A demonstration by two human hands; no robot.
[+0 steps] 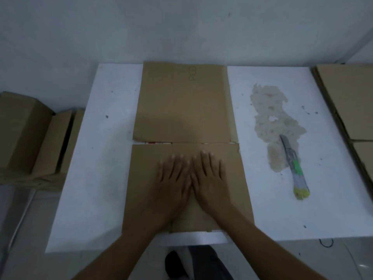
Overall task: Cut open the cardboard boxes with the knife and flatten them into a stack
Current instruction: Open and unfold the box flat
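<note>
Box: we see the box point(181, 110) lying flat on the middle of the counter point(96, 158), its long axis running straight away from us, from the near edge to the far edge by the wall point(181, 27).
Panels: a crosswise gap splits it into a near panel and a far panel (faint print sits sideways near the far end).
Hands: our left hand point(173, 178) and right hand point(210, 176) lie side by side on the near panel, palms down, fingers straight and spread, pointing away from us; neither grips anything.
Knife: the knife point(294, 166) rests on the counter to the right of the box and apart from it, blade pointing away and slightly left, yellow butt towards us.
Stack: a stack point(347, 98) of flat cardboard lies at the counter's right end.
Counter: white, speckled, with a worn patch point(270, 114) under the blade.
Room: upright boxes point(24, 130) stand off the counter's left side; the wall is plain and pale, the floor point(20, 239) grey.
</note>
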